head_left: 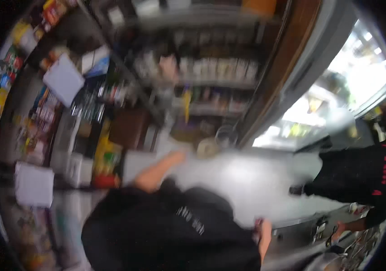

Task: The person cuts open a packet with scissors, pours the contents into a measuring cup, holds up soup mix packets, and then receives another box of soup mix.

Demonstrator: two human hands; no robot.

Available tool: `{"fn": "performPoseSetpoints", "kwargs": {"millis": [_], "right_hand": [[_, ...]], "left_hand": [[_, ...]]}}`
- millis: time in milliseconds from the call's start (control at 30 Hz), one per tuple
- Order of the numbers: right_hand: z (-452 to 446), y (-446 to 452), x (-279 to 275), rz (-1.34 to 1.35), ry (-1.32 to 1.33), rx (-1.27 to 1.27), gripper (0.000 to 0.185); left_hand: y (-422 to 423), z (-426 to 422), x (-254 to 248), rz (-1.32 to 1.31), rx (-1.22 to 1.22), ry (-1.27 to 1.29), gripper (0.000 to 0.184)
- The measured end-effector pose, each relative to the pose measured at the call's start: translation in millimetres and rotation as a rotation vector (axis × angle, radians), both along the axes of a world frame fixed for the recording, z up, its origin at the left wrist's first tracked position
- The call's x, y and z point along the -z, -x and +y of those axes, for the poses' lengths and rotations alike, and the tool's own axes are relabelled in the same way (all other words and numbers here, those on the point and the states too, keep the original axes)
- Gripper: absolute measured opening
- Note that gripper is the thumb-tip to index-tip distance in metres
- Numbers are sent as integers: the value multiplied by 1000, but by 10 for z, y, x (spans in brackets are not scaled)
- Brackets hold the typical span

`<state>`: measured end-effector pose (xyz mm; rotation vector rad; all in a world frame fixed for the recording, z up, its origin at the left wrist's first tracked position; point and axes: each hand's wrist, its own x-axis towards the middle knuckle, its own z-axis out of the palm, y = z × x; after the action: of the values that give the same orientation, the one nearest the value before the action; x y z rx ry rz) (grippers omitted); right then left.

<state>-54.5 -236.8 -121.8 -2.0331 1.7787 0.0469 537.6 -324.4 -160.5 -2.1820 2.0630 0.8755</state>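
The frame is blurred by motion. My left hand [178, 156] reaches forward over the pale floor, beside the shelving; its fingers are smeared and no held object can be made out. At the lower right of my black shirt [175, 226], my right hand [264, 226] is closed around a small dark and reddish thing [258, 222] that is too blurred to name. That hand is near the edge of a metal counter [287, 239].
Packed shelves [35, 122] line the left, with more shelves [220, 83] ahead. A lit glass-fronted case [310, 108] stands at upper right. Another person in black [351, 174] is at the right, one hand [337, 231] over the counter. A round container [208, 147] sits ahead.
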Motion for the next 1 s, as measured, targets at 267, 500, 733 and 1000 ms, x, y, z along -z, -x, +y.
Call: {"fn": "performPoseSetpoints", "kwargs": {"millis": [267,500,733,1000], "right_hand": [[-623,-2334,-1196,-283,-306,348,45],[-1113,-3959,-1880,-370,180,-164,45],[-861,-4189,-1684,-353,213,-162,42],[1214,-3299,-549,-406,-253,557,61]], "left_hand": [[-2284,106,964,-74,333,-238,43],[-3334,146,-581,-57,-77,-70,48],[-3844,874,-945,242,-592,304,44],[-3586,318,-1446,358,-317,302,51]]}}
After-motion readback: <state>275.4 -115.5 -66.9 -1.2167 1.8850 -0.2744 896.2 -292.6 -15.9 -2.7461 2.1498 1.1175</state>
